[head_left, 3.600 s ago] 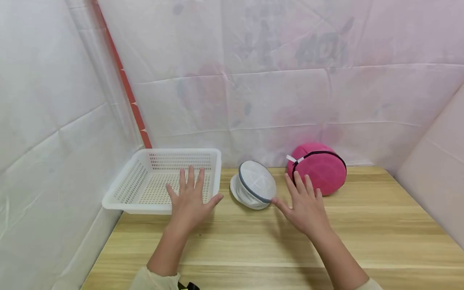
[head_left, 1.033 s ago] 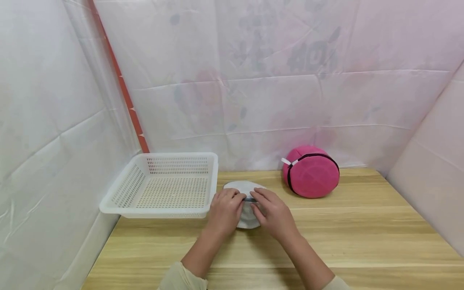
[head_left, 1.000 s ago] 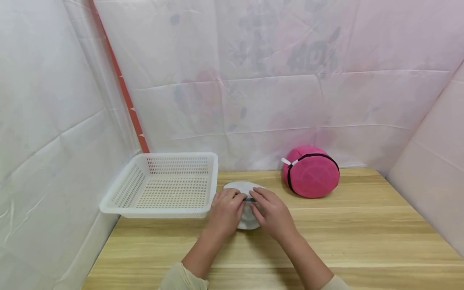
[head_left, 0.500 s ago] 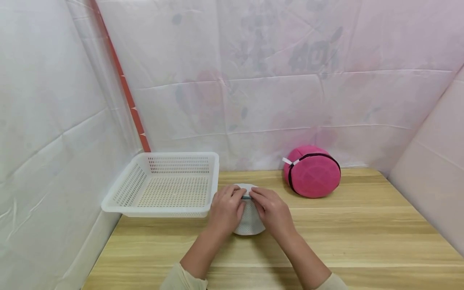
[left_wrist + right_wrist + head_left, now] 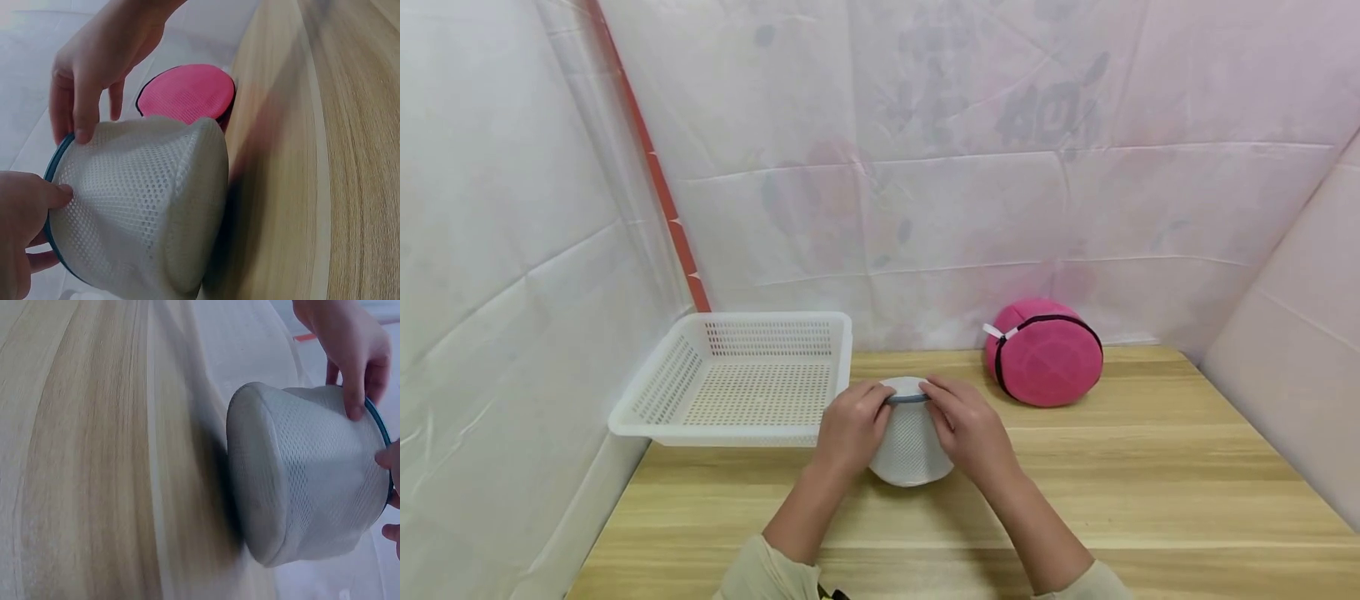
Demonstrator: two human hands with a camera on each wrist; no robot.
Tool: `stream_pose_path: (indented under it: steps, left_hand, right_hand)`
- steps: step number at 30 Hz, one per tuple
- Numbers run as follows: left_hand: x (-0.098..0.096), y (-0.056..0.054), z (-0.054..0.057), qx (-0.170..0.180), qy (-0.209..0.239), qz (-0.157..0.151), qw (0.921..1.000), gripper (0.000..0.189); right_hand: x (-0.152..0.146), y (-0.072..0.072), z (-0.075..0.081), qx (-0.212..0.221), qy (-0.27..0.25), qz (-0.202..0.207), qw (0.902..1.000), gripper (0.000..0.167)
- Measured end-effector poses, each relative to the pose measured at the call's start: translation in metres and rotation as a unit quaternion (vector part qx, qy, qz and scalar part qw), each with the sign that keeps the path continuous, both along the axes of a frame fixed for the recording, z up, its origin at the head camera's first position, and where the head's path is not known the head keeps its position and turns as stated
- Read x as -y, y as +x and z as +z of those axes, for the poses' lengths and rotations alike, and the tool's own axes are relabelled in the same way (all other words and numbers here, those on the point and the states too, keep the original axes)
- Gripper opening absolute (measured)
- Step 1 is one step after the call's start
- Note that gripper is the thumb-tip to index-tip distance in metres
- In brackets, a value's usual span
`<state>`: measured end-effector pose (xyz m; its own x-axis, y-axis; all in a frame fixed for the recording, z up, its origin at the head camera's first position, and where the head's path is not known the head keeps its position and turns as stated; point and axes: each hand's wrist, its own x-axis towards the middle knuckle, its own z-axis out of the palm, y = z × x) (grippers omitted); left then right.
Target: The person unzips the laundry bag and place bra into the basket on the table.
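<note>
A white mesh laundry bag (image 5: 910, 450) with a blue-grey zip band around its top stands roughly upright between the hands in the head view. My left hand (image 5: 852, 427) pinches the band on the left, thumb on the near side. On the right, my right hand (image 5: 972, 427) pinches the same band. The left wrist view gives the mesh wall (image 5: 131, 187) close up, with thumbs pressed on it below the band. Dark shadow lies under the base (image 5: 253, 478) in the right wrist view; whether it touches the table I cannot tell.
A white perforated plastic basket (image 5: 842, 375) sits at the back left, close to the left hand. Toward the back right lies a pink mesh laundry bag (image 5: 1051, 362) with a black zip. White sheeting (image 5: 955, 208) hangs behind the wooden table (image 5: 1187, 467).
Both hands, earlier spread open, now pinch the white bag's band. The bag has turned from tipped to upright and come nearer. Lately the hands have drawn slightly apart along the band.
</note>
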<state>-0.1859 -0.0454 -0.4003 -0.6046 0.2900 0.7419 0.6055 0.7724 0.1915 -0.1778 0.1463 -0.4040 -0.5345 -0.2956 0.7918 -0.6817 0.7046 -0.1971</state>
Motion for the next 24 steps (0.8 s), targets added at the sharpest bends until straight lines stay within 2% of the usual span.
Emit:
stream_pose_path:
  steps: [5,9,14,24]
  left_hand:
    - [-0.008,0.004,0.006,-0.054,0.003,-0.001,0.9985,0.010]
    - [-0.012,0.007,0.007,-0.070,0.006,-0.001,0.9975,0.008]
    - [-0.013,0.008,0.007,-0.065,0.011,-0.006,0.9978,0.008]
    - [-0.007,0.009,0.003,-0.026,0.015,-0.006,0.9995,0.013]
  right_hand:
    - [0.011,0.003,0.009,-0.006,0.035,0.017,0.9992,0.038]
    - [0.016,0.004,0.013,-0.013,0.051,-0.001,0.9986,0.033]
    - [0.016,0.004,0.012,-0.015,0.046,-0.025,0.9986,0.028]
    - [0.002,0.001,0.001,0.018,-0.040,0.014,0.9989,0.029]
